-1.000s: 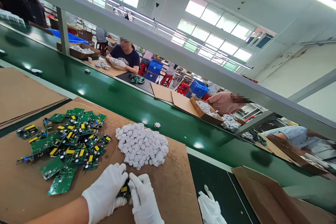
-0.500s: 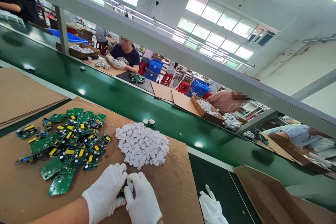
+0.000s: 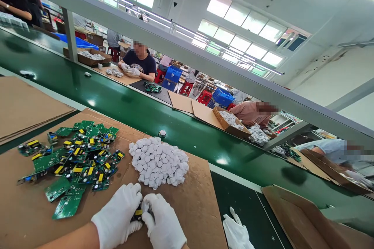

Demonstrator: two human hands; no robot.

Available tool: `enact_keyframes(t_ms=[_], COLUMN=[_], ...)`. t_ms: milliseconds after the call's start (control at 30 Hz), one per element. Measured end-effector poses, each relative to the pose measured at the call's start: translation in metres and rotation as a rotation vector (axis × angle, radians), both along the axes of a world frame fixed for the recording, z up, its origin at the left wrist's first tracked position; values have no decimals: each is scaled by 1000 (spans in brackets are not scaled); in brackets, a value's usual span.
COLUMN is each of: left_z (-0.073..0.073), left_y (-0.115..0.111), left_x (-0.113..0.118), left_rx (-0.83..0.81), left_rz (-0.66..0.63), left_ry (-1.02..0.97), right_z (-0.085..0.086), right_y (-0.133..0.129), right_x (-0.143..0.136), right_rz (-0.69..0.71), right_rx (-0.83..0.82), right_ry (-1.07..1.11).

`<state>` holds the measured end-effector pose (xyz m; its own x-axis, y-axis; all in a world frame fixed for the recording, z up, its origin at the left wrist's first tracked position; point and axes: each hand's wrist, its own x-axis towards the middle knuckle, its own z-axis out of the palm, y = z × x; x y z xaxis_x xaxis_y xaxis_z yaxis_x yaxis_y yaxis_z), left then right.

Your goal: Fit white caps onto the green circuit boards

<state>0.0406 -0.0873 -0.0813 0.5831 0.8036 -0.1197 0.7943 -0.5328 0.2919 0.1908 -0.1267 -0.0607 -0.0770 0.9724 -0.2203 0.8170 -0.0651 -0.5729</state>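
Observation:
Both my hands wear white gloves and meet over the cardboard sheet [image 3: 193,218]. My left hand [image 3: 118,212] is closed on a small circuit board [image 3: 138,213], whose yellow part shows between the gloves. Against the board's right side, my right hand [image 3: 163,218] pinches a whitish piece that its fingers mostly cover. Just beyond the hands lies a heap of small white pieces [image 3: 159,161]. To the left is a pile of green circuit boards [image 3: 82,155] with yellow and blue parts, some lying face down.
A green conveyor belt [image 3: 187,140] runs beyond the cardboard, carrying a small white-topped board [image 3: 162,133]. A loose white glove [image 3: 236,229] and an open cardboard box [image 3: 309,218] lie to the right. Co-workers sit across the belt. A grey beam [image 3: 187,50] crosses overhead.
My right hand has shifted slightly to the right, and more of the board's yellow part shows. Small items on the belt have moved to the left.

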Motion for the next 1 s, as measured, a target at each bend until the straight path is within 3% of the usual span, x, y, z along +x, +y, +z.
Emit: enact_keyframes(t_ms=[100,200,300,433,533,633,733,867,1000], left_z=[-3,-17,-46,-92,-105,-89,-53,-10,7], left_y=[-1,-3,-2,9,16,16,13,7,7], left_x=[1,0,-5,-13,-17,-19,-17,-8,0], left_rx=[22,87,197,321,346,332,353,385,358], left_rz=[3,23,38,-56,-58,-66,-105,-137,-122], left_ry=[-26,-70,-133,-250,-340,-390,-435,-490,-567], right_z=[-4,-4,-6,-10,-11,-14,-18,-15,-7], right_y=[5,11,11,5,-3,-11,-12,-5,-1], right_x=[-2,-6,-6,-1,2,5,7,6,0], right_rz=[76,134,194,193,83,-152,-324,-68,-90], right_rx=[33,35,86,205,172,104,113,-83,-47], right_ry=[-201,-360,-446,-387,-232,190,715,1269,1412])
